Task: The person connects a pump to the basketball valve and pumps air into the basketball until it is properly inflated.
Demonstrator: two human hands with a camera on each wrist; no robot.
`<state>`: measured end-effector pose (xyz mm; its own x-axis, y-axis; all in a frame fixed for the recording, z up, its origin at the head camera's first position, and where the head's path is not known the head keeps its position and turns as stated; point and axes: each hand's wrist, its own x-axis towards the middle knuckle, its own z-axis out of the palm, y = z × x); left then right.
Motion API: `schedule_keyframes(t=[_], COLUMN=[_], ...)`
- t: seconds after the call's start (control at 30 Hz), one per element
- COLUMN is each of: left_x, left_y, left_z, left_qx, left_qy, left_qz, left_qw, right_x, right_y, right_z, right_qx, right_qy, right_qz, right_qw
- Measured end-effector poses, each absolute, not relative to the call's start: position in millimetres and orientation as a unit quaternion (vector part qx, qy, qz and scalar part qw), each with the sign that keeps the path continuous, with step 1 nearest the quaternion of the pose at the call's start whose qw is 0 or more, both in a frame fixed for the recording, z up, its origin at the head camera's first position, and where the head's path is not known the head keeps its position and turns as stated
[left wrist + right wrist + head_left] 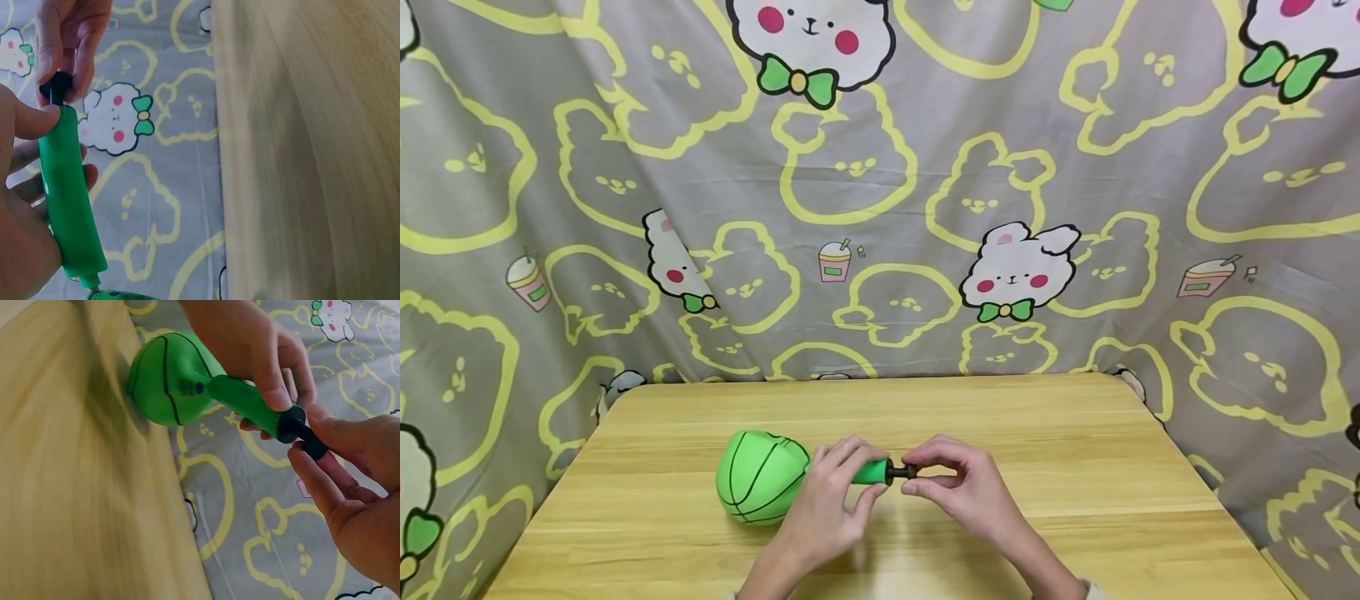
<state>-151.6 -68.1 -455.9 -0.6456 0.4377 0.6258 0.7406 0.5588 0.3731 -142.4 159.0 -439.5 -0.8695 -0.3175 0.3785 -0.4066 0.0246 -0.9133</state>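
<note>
A green ball (760,479) with black lines, dented at its top right, rests on the table left of the hands. My left hand (831,500) grips the green barrel of a hand pump (65,187), thumb near its black collar. The pump's narrow end meets the ball at a dark valve spot (199,388) in the right wrist view. My right hand (958,483) pinches the pump's black handle (314,447) between thumb and fingers. A short length of black rod shows between handle and barrel.
The wooden table (1037,433) extends around the hands to both sides. Behind it hangs a grey curtain (910,200) printed with yellow outlines and white cartoon animals, close against the far edge.
</note>
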Motion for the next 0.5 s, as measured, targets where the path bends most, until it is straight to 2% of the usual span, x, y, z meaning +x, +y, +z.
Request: schedule_keyframes(t=[0.37, 0.5], left_x=[-152, -154], left_y=[-75, -79], left_z=[-451, -450], left_qx=[-0.341, -0.338], left_qy=[-0.855, -0.854], left_qz=[-0.322, -0.321], left_qw=[0.222, 0.231], right_x=[-140, -140], right_y=[169, 176], right_z=[-426, -422], right_qx=[0.265, 0.267], right_qy=[-0.717, -0.718], right_qz=[0.645, 0.642], right_qw=[0.029, 0.031])
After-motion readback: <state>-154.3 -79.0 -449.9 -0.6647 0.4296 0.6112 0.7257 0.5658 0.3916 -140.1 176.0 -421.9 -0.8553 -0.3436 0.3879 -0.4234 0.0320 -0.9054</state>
